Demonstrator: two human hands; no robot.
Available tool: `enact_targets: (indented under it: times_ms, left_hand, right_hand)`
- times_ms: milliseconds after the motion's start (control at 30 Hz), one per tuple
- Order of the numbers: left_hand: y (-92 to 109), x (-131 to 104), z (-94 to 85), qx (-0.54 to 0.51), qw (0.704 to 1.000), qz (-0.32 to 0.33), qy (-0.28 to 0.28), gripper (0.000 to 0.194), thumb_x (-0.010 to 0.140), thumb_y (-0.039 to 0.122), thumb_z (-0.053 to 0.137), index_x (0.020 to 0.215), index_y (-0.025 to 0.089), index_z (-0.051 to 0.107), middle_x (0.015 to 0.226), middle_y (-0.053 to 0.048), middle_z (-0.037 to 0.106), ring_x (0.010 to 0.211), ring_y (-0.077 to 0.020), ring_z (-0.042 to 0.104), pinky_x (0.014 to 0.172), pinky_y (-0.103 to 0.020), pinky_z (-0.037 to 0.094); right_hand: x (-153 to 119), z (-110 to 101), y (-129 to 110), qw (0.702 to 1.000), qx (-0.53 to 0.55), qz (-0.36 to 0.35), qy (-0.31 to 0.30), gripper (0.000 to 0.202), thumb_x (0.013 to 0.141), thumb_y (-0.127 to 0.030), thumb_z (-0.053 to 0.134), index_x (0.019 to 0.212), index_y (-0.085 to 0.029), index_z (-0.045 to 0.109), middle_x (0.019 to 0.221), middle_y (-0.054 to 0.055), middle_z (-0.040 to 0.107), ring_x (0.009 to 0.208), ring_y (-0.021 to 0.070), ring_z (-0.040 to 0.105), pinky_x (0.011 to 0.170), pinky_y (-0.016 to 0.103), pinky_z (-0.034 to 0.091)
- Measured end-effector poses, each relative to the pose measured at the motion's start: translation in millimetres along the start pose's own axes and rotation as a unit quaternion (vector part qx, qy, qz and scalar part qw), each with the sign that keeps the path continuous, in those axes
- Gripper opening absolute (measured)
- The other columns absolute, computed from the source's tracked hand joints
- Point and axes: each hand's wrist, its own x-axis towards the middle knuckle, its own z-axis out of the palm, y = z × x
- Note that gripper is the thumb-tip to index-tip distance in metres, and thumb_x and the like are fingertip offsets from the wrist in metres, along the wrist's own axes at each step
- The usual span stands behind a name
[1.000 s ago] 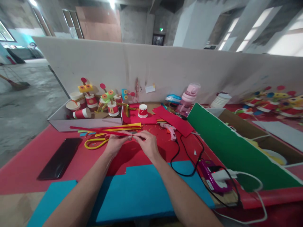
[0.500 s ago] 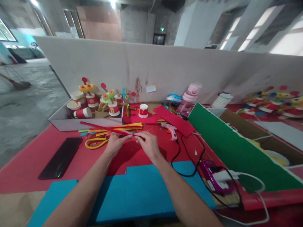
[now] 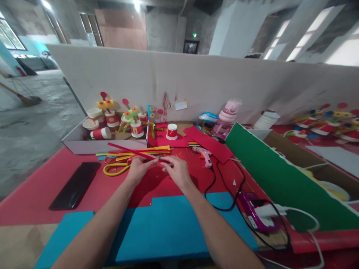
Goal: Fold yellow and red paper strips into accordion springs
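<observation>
A long, thin red paper strip [image 3: 126, 150] slants up to the left from between my fingers. My left hand [image 3: 137, 170] pinches it close to its right end, and my right hand [image 3: 177, 171] grips that end a little further right. The fingertips of both hands almost meet, and what lies between them is partly hidden. Just behind my hands are several yellow and coloured paper strips [image 3: 158, 149]. A yellow loop [image 3: 112, 173] lies left of my left hand. To the right of my right hand rests a pink glue gun [image 3: 205, 158] with a black cord.
Behind, a white box [image 3: 103, 147] holds cup figures, and a red-and-white paper cup [image 3: 172, 132] stands upside down. A black phone [image 3: 74, 186] is at left, blue sheets [image 3: 168, 228] in front. A purple power strip [image 3: 258, 215] and green-sided box [image 3: 269, 172] stand right.
The red strip's far end has shifted right and its slant is slightly steeper. Both hands keep their pinch in nearly the same place. The view has turned slightly left.
</observation>
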Motion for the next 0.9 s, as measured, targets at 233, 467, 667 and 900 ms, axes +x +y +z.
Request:
enact_targets:
  times_ms: [233,467,667,900]
  left_hand:
    - [0.3,1.8,-2.2,0.007,1.0,-0.008,0.011,0.02,0.063,0.032,0.079,0.069,0.014,0.074,0.067,-0.006,0.071,0.068,-0.0195,0.064,0.07,-0.03,0.05]
    - [-2.1,1.4,-2.5,0.022,1.0,-0.005,0.008,0.02,0.064,0.032,0.078,0.07,0.014,0.074,0.066,-0.006,0.072,0.065,-0.0185,0.064,0.067,-0.029,0.049]
    - [-5.0,0.6,0.3,0.022,0.999,-0.019,-0.038,0.02,0.065,0.03,0.078,0.076,0.014,0.076,0.072,-0.007,0.073,0.067,-0.0193,0.065,0.067,-0.029,0.05]
    - [-6.3,1.8,-3.0,0.035,0.998,-0.03,-0.044,0.02,0.066,0.033,0.077,0.066,0.013,0.075,0.065,-0.008,0.072,0.063,-0.0192,0.064,0.065,-0.029,0.05]
  right_hand:
    - [1.6,-4.9,-4.4,0.999,-0.048,-0.026,0.0,0.012,0.083,-0.02,0.06,0.082,-0.023,0.072,0.071,0.002,0.071,0.068,0.0166,0.067,0.068,0.026,0.051]
    - [-0.1,-2.0,-3.9,1.0,-0.002,-0.002,-0.002,0.015,0.083,-0.023,0.06,0.093,-0.022,0.071,0.086,0.004,0.072,0.06,0.0141,0.067,0.061,0.025,0.052]
    - [0.3,-2.0,-4.8,0.999,-0.024,-0.03,-0.009,0.013,0.085,-0.024,0.057,0.083,-0.022,0.07,0.073,0.002,0.069,0.063,0.0139,0.065,0.064,0.023,0.049]
    - [1.4,-3.0,-3.0,0.999,-0.045,-0.021,-0.005,0.011,0.083,-0.022,0.059,0.082,-0.022,0.07,0.071,0.001,0.069,0.068,0.0152,0.063,0.065,0.024,0.047]
